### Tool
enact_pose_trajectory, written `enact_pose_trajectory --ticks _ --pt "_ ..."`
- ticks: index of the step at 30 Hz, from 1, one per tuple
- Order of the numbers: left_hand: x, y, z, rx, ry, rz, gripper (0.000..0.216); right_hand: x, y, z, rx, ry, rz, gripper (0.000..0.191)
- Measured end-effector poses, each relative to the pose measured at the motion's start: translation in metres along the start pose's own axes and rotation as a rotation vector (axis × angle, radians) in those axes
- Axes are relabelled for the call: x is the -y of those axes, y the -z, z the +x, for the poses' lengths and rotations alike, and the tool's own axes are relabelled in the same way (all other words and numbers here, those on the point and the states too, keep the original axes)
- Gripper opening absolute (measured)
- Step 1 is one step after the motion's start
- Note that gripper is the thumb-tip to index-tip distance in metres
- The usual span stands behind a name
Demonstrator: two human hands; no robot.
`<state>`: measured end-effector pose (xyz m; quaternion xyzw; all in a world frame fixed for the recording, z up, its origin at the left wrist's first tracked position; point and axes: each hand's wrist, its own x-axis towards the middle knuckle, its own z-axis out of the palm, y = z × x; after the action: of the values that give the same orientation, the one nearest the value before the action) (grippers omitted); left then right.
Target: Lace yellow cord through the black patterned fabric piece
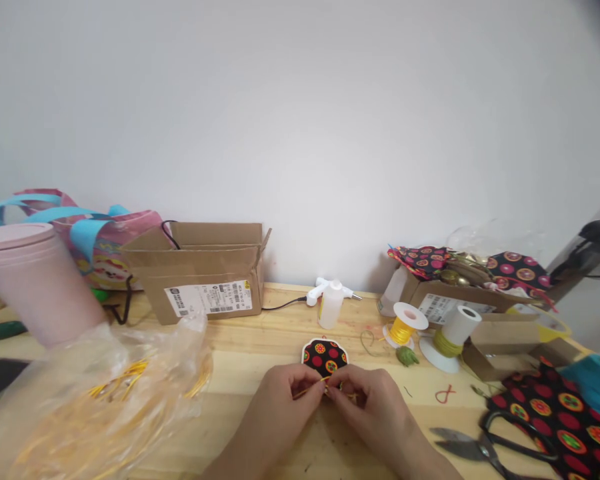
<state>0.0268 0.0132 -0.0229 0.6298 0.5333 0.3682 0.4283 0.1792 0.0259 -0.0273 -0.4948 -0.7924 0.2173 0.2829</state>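
Observation:
My left hand (pixel 285 400) and my right hand (pixel 367 400) meet low in the middle of the wooden table (pixel 260 347), fingertips pinched together. Between them runs a thin yellow cord (pixel 310 387), held by both hands. Just beyond the fingers lies a small black patterned fabric piece (pixel 324 355) with red and yellow dots and a pale edge; the fingers partly cover its near side. Whether the cord is joined to the fabric is hidden by my fingers.
A clear plastic bag (pixel 100 400) with yellow cord lies at left beside a pink cup (pixel 35 280). An open cardboard box (pixel 200 273) stands behind. A white bottle (pixel 331 303), two spools (pixel 405 323), black scissors (pixel 480 447) and patterned cloth (pixel 560 413) lie at right.

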Motion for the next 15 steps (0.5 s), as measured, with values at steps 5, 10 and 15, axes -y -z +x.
enact_pose_trajectory --ticks 5,10,15 --pt "0.0045 -0.0012 0.0022 0.021 0.01 -0.124 0.02 0.0008 0.0001 0.0007 -0.044 0.087 0.054 0.011" --pt "0.0042 -0.0003 0.0029 0.011 0.002 -0.191 0.016 -0.0005 0.0003 0.0026 -0.08 0.189 0.094 0.011" --pt "0.0039 0.0003 0.0022 -0.008 -0.002 -0.196 0.014 -0.001 -0.0002 0.0022 -0.07 0.19 0.089 0.012"
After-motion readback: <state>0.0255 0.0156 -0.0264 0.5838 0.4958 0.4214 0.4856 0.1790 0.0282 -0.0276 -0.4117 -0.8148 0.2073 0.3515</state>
